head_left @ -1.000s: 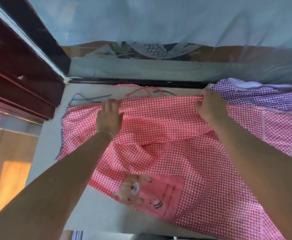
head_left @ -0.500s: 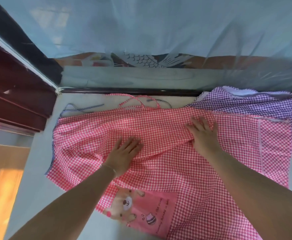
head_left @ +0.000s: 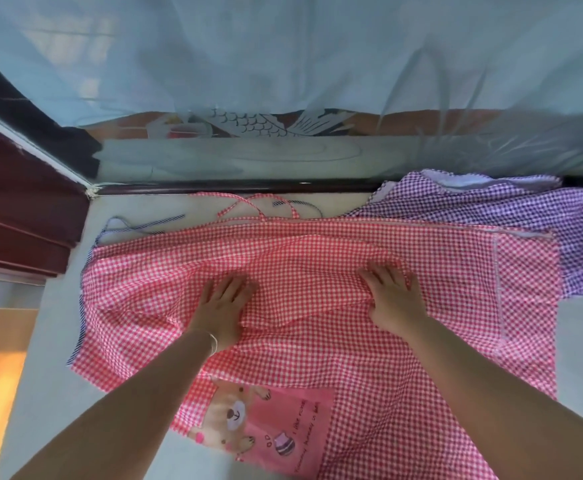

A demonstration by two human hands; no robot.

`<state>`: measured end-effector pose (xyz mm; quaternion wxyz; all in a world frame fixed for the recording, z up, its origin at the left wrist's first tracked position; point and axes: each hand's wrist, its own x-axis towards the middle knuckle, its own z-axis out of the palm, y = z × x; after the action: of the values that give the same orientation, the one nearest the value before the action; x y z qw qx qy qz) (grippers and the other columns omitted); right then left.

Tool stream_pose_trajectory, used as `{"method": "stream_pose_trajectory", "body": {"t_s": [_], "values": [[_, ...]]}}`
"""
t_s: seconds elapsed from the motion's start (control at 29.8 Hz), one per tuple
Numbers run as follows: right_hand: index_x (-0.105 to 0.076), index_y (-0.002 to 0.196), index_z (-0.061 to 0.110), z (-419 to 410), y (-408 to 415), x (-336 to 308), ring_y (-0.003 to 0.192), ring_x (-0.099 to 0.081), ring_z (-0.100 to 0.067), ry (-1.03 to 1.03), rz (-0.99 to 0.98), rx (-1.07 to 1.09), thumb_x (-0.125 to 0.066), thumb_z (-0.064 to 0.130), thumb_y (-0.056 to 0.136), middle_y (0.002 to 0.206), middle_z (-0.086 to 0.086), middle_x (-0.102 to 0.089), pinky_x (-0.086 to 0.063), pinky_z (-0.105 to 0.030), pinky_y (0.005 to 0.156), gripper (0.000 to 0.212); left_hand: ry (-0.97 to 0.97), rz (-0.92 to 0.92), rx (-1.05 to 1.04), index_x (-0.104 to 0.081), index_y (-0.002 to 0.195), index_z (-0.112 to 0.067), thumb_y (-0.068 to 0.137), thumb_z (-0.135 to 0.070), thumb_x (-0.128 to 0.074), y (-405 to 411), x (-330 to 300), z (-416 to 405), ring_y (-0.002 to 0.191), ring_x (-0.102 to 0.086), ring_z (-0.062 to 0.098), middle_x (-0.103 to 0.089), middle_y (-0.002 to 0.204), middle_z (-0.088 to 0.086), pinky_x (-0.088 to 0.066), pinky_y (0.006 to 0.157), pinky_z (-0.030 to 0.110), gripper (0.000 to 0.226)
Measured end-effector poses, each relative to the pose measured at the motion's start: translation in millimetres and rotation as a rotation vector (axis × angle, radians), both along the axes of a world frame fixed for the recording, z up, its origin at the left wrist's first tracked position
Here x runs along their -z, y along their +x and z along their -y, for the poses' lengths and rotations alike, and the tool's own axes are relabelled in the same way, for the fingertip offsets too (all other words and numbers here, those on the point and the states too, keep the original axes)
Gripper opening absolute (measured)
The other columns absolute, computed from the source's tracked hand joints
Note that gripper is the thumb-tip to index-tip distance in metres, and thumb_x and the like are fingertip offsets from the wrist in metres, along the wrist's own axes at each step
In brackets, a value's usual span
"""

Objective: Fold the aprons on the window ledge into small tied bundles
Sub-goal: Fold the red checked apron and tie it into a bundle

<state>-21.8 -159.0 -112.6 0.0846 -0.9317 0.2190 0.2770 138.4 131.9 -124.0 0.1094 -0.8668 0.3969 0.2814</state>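
No real grip going on here: both our hands are flat, fingers straight and loosely spread, holding nothing. Our left hand [head_left: 222,311] and right hand [head_left: 392,301] are pressing palms-down on the red-and-white gingham cotton apron [head_left: 317,271], side by side with a band of folded cloth between them. Looks to us like we're smoothing a fold, which is why the palms are flat rather than pinching: flat pressure should set the crease without dragging thin fabric out of line.

The apron is spread wide over the pale window ledge [head_left: 51,393], top edge toward the glass, lower part hanging off the near edge toward us. Its pink pocket patch with the cartoon bear [head_left: 266,431] sits face-up near the bottom. The thin red gingham ties [head_left: 245,207] are looped loose on the ledge just past the top hem, probably left out on purpose since they'll be needed to tie the bundle.

A purple-and-white gingham apron [head_left: 491,209] lies crumpled at the right against the dark window frame [head_left: 234,187], its edge tucked under the red one, so that's waiting its turn. A navy striped edge [head_left: 86,306] peeks out under the left side, with a matching striped cord [head_left: 144,225] beside it; can't tell whether that's another apron.

We'd say we're early: first fold only, no bundle yet.
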Motion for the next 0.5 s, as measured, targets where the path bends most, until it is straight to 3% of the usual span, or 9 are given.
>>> {"method": "stream_pose_trajectory", "body": {"t_s": [0.1,0.2,0.27,0.3,0.37,0.44,0.5], "values": [[0.001,0.153,0.031,4.7,6.3,-5.3,0.148,0.009,-0.024,0.016,0.015,0.068,-0.051,0.032,0.093,0.161,0.001,0.008,0.003,-0.057,0.115,0.080,0.055,-0.095,-0.138,0.023,0.146,-0.038,0.084,-0.050,-0.060,1.7,-15.9,17.7,0.146,0.016,0.025,0.018,0.159,-0.001,0.008,0.116,0.055,0.104],[-0.002,0.153,0.029,-2.2,9.1,-11.7,0.147,0.009,-0.027,0.010,0.127,0.140,-0.052,0.023,0.091,0.161,-0.001,0.007,0.003,-0.054,0.117,0.080,0.021,-0.067,-0.027,0.024,0.145,-0.038,0.083,-0.057,-0.059,-13.8,-33.1,38.4,0.144,0.020,0.027,0.023,0.156,-0.002,0.011,0.113,0.056,0.105],[-0.023,0.150,0.024,-15.6,2.9,-16.2,0.146,-0.010,-0.031,-0.022,0.318,0.132,-0.057,0.014,0.086,0.158,-0.006,-0.015,-0.007,-0.055,0.118,0.073,-0.177,0.048,0.100,0.006,0.150,-0.034,0.085,-0.049,-0.059,-34.4,-35.5,45.2,0.146,0.005,0.029,0.008,0.159,0.002,0.000,0.115,0.059,0.094],[-0.039,0.142,0.019,-25.2,-5.7,-17.9,0.140,-0.027,-0.032,-0.027,0.453,0.101,-0.059,0.011,0.083,0.149,-0.010,-0.033,-0.021,-0.055,0.116,0.063,-0.306,0.115,0.181,-0.014,0.149,-0.028,0.084,-0.044,-0.061,-47.9,-34.5,44.6,0.145,-0.016,0.032,-0.015,0.158,0.008,-0.015,0.114,0.060,0.082],[-0.057,0.116,0.012,-45.3,-26.6,-16.0,0.114,-0.053,-0.027,0.047,0.693,-0.003,-0.059,0.011,0.079,0.120,-0.010,-0.055,-0.049,-0.045,0.096,0.038,-0.624,0.231,0.340,-0.047,0.124,-0.018,0.084,-0.032,-0.063,-70.6,-21.4,34.3,0.114,-0.053,0.030,-0.056,0.127,0.010,-0.049,0.091,0.051,0.046],[-0.057,0.099,0.015,-67.5,-55.3,-9.8,0.086,-0.059,-0.017,0.209,0.729,-0.186,-0.054,0.021,0.085,0.100,-0.003,-0.059,-0.057,-0.032,0.070,0.016,-0.797,0.275,0.453,-0.054,0.103,-0.015,0.089,-0.028,-0.059,-87.6,-8.5,11.5,0.087,-0.056,0.024,-0.062,0.101,0.007,-0.050,0.071,0.040,0.020],[-0.052,0.091,0.020,-86.7,-81.7,-6.0,0.070,-0.055,-0.010,0.361,0.532,-0.351,-0.046,0.034,0.093,0.087,0.004,-0.059,-0.054,-0.029,0.057,0.015,-0.772,0.222,0.523,-0.053,0.097,-0.016,0.090,-0.036,-0.057,-100.6,0.0,-15.4,0.079,-0.058,0.022,-0.065,0.093,0.004,-0.044,0.072,0.036,0.022]]}}
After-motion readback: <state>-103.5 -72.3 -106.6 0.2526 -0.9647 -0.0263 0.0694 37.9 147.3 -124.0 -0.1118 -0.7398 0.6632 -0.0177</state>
